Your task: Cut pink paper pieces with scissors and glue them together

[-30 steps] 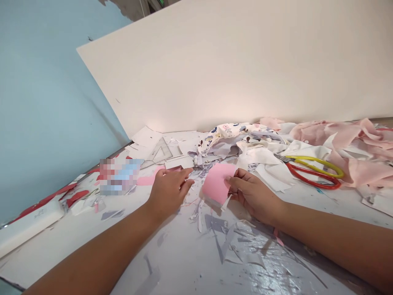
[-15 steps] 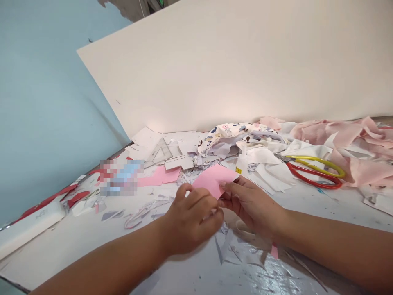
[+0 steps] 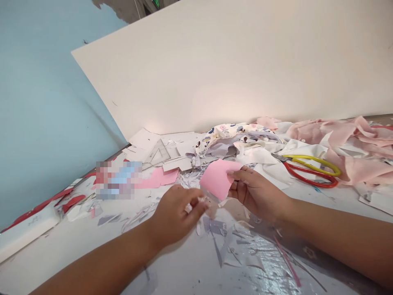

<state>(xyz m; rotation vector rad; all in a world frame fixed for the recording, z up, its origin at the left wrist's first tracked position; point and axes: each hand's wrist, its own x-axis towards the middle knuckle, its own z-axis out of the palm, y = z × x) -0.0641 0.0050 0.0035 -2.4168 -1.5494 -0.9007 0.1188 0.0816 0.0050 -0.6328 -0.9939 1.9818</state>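
Between the thumb and fingers of my right hand (image 3: 258,190) is a piece of pink paper (image 3: 216,178), held up and slightly curved above the table. My left hand (image 3: 179,215) is just left of it, apart from the paper. Its fingers are curled with thumb and forefinger close together; whatever they pinch, if anything, is too small to make out. Beneath the hands lie grey and white paper scraps (image 3: 221,229). A thin pink strip (image 3: 288,262) rests on the table under my right forearm.
Scissors (image 3: 310,170) with red and yellow handles lie at the right by pale pink cloth pieces (image 3: 325,133). Floral fabric (image 3: 227,133) and a clear set square (image 3: 159,152) are at the back. Another pink sheet (image 3: 159,178) lies left. A large white board (image 3: 230,61) stands behind.
My left hand has moved left and down, away from the pink paper. My right hand has shifted slightly right with the paper. More of a pink strip shows on the table.
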